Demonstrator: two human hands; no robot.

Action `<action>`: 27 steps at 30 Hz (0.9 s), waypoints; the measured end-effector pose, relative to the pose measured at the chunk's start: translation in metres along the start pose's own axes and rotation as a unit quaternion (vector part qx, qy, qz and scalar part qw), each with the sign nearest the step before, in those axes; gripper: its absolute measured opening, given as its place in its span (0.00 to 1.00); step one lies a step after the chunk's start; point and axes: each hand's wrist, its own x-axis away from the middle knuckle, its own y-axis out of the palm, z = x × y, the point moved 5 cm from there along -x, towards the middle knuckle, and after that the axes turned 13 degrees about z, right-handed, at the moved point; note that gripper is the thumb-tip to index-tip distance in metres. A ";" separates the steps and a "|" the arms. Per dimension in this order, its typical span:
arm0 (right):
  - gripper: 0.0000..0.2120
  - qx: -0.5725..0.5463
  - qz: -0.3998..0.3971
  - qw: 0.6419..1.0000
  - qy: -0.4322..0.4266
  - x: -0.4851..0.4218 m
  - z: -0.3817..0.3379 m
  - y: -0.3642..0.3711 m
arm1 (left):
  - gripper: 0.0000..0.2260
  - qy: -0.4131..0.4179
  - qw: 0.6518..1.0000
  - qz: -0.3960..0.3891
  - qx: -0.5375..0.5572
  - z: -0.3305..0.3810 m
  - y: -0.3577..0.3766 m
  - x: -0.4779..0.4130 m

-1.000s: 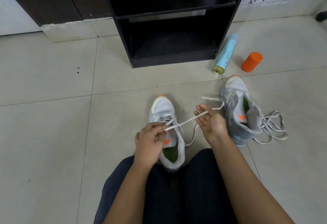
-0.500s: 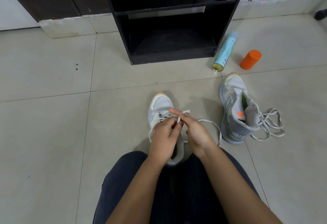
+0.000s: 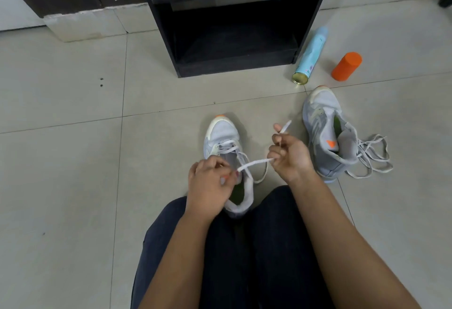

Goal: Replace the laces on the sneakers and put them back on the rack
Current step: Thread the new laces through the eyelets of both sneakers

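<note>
A grey sneaker [image 3: 221, 135] with an orange toe tip stands on the tiled floor between my knees, its white lace [image 3: 254, 162] partly threaded. My left hand [image 3: 210, 184] grips the sneaker's upper at the eyelets. My right hand [image 3: 289, 153] pinches the lace, which runs taut from the eyelets to my fingers, its free end sticking up past my fingertips. The second grey sneaker [image 3: 322, 132] stands to the right with a loose white lace [image 3: 374, 159] tangled beside it. The black rack [image 3: 232, 20] stands ahead, its lower shelf bare.
A light blue spray can [image 3: 310, 57] lies on the floor by the rack's right foot. An orange cylinder [image 3: 346, 66] lies to its right. A dark cabinet and white plinth [image 3: 90, 21] stand at the back left.
My right hand moved from beside my left hand out to the right, drawing the lace taut through the eyelet. My left hand stayed on the sneaker. The view shifted slightly.
</note>
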 end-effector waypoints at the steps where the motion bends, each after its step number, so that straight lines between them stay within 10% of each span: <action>1: 0.10 0.027 -0.009 1.000 -0.003 0.003 0.006 0.001 | 0.15 -0.018 0.999 0.046 0.021 0.002 -0.004 -0.003; 8: 0.10 0.190 -0.101 0.972 -0.094 0.042 0.041 0.024 | 0.21 -0.048 0.989 0.083 0.116 0.021 0.011 -0.011; 20: 0.11 0.061 -0.030 0.997 -0.034 0.020 0.028 0.018 | 0.15 0.116 0.991 0.068 0.011 0.022 0.013 -0.003; 27: 0.09 0.254 0.013 0.954 -0.158 0.011 0.017 0.005 | 0.21 -0.217 0.971 0.012 0.104 -0.042 0.015 -0.019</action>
